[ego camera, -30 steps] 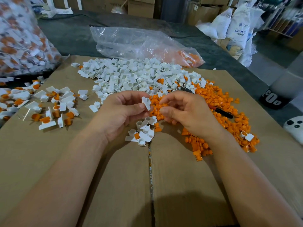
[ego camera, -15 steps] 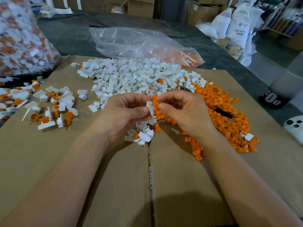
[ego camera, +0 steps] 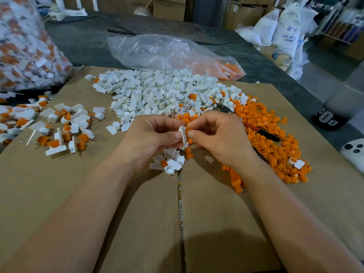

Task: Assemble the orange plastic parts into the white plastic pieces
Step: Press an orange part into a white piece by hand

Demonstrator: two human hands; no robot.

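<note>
- Barely dented imo: the big heap of small white plastic pieces [ego camera: 161,93] is huge, and so is the spread of little orange plastic parts [ego camera: 275,138] just right of it.
- Done: a small scatter of assembled white-and-orange pieces [ego camera: 65,127] left of the heap.
- Just in front of the heap, the left hand [ego camera: 151,138] pinches one white tabbed piece [ego camera: 183,133] between thumb and fingers.
- The right hand [ego camera: 218,138] pinches a single orange part [ego camera: 189,129] against it. Seated yet? Can't tell.
</note>
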